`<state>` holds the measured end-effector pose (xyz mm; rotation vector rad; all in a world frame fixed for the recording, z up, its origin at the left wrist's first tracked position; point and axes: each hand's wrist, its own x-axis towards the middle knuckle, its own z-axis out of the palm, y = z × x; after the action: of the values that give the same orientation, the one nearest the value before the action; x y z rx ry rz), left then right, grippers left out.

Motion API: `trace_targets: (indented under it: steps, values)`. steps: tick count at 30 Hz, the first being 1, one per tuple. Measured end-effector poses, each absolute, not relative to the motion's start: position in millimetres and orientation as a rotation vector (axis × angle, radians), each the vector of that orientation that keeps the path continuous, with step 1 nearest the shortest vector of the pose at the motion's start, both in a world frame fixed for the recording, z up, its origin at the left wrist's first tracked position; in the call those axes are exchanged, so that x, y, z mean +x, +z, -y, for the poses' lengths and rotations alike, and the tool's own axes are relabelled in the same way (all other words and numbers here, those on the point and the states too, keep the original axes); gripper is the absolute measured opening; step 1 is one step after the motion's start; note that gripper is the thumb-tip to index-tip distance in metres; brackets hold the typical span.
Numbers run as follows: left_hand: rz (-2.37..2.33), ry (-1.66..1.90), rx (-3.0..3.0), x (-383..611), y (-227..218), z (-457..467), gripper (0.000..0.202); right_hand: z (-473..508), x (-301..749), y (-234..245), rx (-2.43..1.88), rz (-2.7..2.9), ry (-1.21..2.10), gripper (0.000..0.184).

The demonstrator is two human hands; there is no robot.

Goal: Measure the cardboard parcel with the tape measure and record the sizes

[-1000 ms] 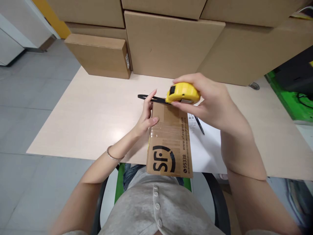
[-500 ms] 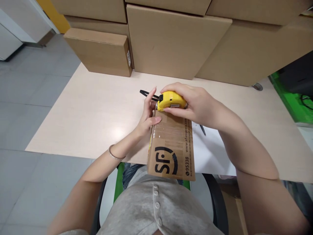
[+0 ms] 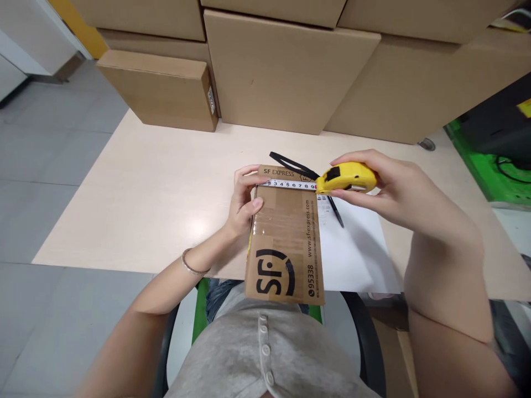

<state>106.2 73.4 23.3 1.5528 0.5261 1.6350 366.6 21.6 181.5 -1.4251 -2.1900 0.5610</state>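
Observation:
A brown cardboard box (image 3: 286, 237) with black SF lettering lies over the near table edge. The white blade (image 3: 290, 184) of a tape measure stretches across its top, showing numbers up to about 9. My right hand (image 3: 390, 182) is closed around the yellow tape measure (image 3: 352, 176), just past the box's right edge. At the left edge, my left hand (image 3: 244, 202) pinches the blade's end against the box, thumb on the box top. A black wrist strap (image 3: 290, 163) trails from the tape measure over the box's far end.
White paper (image 3: 357, 243) lies right of the box, a black pen (image 3: 336, 211) on it. Large cartons (image 3: 282, 72) line the table's back, with a smaller carton (image 3: 157, 91) at the left. A green surface with dark items (image 3: 489, 160) is at the far right.
My right hand has moved right with the tape measure, drawing the blade out across the box. My left hand stays at the box's left edge. The view has shifted slightly.

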Motion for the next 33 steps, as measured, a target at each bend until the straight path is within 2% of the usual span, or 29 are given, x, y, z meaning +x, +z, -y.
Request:
trace_targets:
  steps: [8, 24, 26, 29, 31, 33]
  values:
    - [-0.546, 1.609, 1.57, 104.1, 20.9, -76.1, 0.04, -19.6, 370.4, 171.6, -1.413, 2.122, 0.61, 0.037]
    - [-0.409, 1.522, 1.582, 101.2, 19.6, -80.0, 0.04, -30.9, 351.1, 177.2, -1.217, 2.22, 0.452, 0.036]
    - [-0.392, 1.476, 1.524, 101.5, 21.9, -77.7, 0.05, -38.8, 335.3, 174.6, -1.155, 2.239, 0.471, 0.036]
    - [-0.385, 1.387, 1.403, 98.4, 24.1, -76.0, 0.08, -49.6, 312.2, 167.9, -1.049, 2.248, 0.481, 0.033]
    - [-0.423, 1.323, 1.355, 91.2, 28.1, -74.7, 0.083, -53.5, 302.1, 163.3, -1.0, 2.217, 0.467, 0.033]
    - [-0.508, 1.26, 1.325, 78.4, 36.8, -72.2, 0.075, -53.9, 298.7, 160.1, -0.996, 2.12, 0.447, 0.039]
